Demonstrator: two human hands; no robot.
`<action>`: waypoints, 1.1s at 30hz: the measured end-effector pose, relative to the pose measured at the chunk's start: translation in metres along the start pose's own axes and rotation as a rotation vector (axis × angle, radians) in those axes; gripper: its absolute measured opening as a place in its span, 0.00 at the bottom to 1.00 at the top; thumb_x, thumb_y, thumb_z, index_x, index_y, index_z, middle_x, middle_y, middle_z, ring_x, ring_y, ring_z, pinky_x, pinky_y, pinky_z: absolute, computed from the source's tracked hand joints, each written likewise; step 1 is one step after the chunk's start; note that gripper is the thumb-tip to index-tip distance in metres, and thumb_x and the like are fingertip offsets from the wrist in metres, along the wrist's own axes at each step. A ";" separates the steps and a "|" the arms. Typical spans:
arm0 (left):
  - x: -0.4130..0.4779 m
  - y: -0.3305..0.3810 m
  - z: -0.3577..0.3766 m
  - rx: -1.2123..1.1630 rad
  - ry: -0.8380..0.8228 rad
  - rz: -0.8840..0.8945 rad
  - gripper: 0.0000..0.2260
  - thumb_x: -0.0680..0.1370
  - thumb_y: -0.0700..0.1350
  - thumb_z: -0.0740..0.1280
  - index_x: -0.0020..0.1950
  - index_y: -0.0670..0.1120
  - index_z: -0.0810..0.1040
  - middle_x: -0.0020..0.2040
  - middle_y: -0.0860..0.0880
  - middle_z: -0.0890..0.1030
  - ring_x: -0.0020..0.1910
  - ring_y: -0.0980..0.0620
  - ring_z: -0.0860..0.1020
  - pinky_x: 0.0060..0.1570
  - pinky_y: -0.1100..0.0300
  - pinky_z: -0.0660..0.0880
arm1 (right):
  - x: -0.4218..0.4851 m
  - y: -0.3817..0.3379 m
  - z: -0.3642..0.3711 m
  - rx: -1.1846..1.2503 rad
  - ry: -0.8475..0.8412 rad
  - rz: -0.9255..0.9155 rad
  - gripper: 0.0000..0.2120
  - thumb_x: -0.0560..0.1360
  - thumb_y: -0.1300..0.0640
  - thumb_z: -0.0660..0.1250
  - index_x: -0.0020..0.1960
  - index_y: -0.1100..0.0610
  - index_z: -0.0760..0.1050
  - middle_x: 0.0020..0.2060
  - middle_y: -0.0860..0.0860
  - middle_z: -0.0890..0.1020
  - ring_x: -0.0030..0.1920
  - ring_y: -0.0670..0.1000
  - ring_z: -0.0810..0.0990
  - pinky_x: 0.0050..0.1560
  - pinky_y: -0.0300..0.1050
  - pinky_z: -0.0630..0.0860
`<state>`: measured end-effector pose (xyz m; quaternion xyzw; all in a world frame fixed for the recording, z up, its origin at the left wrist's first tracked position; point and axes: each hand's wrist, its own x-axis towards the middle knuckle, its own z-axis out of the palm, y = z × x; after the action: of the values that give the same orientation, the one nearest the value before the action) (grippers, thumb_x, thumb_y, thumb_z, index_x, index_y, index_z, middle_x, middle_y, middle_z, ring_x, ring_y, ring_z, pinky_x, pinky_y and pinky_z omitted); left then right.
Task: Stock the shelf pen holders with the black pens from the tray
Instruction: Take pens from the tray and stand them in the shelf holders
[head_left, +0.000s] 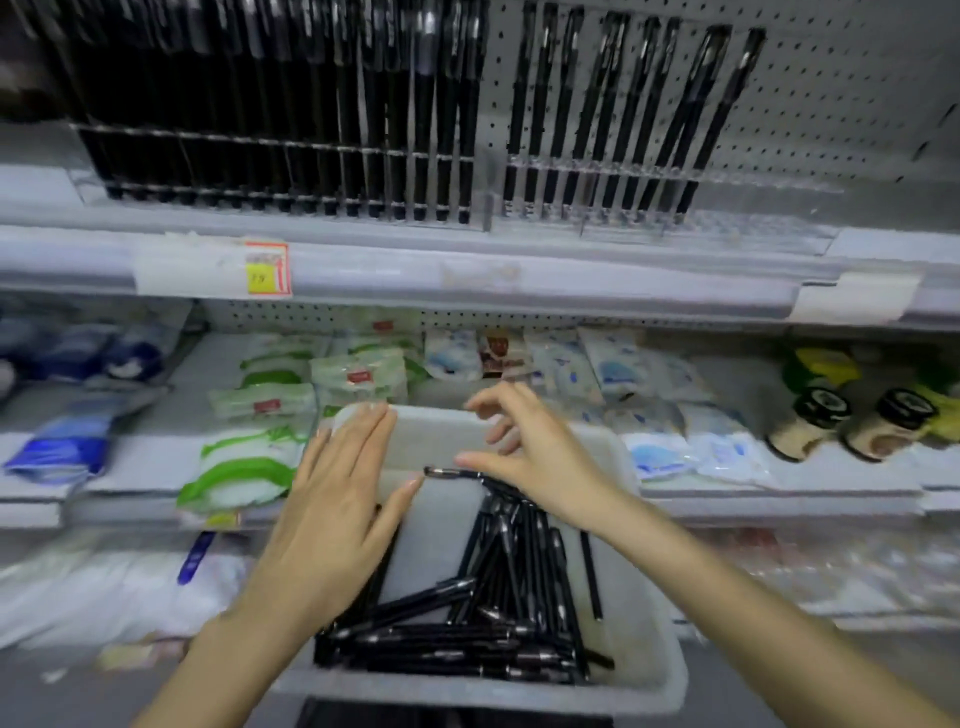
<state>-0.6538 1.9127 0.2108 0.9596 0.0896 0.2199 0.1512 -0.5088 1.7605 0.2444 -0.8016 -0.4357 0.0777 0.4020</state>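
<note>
Left hand lay flat and open over the near-left part of the tray, its fingers straight and together and reaching to the far rim, holding nothing. Right hand hovered over the far half of the tray with the forefinger raised and the other fingers loosely bent; its thumb lay against one pen that stuck out sideways towards the left thumb, and whether that pen was truly gripped could not be told. Most of the black pens lay heaped in the near and right side of the pale grey tray, some lengthwise, some crosswise along the front wall. Above, on the upper shelf against the pegboard, stood the clear pen holders: the left one packed with upright black pens, the right one filled only in part, its pens leaning rightwards. On the shelf edge sat a price tag, red-bordered with a yellow patch bearing what looked like "19", though blurred. Behind the tray, on the lower shelf, lay green-and-white packets with small red labels too blurred to read, blue-and-white packets, and further right two dark-capped jars on their sides.
</note>
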 end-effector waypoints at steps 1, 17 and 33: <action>-0.008 -0.007 0.005 0.005 -0.035 -0.036 0.30 0.81 0.61 0.48 0.74 0.41 0.66 0.73 0.45 0.68 0.72 0.54 0.59 0.73 0.60 0.46 | -0.001 0.009 0.013 -0.002 -0.036 0.032 0.19 0.70 0.50 0.74 0.56 0.50 0.71 0.47 0.39 0.69 0.45 0.46 0.74 0.47 0.38 0.74; -0.053 -0.050 0.044 -0.081 -0.106 -0.215 0.30 0.79 0.64 0.48 0.77 0.51 0.54 0.77 0.53 0.56 0.76 0.63 0.47 0.71 0.70 0.43 | -0.028 0.122 0.060 -0.393 0.000 0.404 0.21 0.75 0.45 0.66 0.63 0.56 0.74 0.57 0.51 0.77 0.61 0.52 0.72 0.63 0.49 0.68; -0.059 -0.052 0.047 -0.076 -0.111 -0.218 0.30 0.80 0.62 0.48 0.78 0.46 0.58 0.77 0.53 0.57 0.76 0.61 0.48 0.73 0.65 0.45 | -0.046 0.068 0.088 -0.010 -0.151 0.359 0.24 0.76 0.43 0.63 0.70 0.48 0.66 0.58 0.38 0.69 0.62 0.38 0.66 0.63 0.31 0.62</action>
<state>-0.6903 1.9358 0.1300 0.9484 0.1766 0.1519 0.2152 -0.5355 1.7560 0.1272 -0.8603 -0.3148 0.2060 0.3441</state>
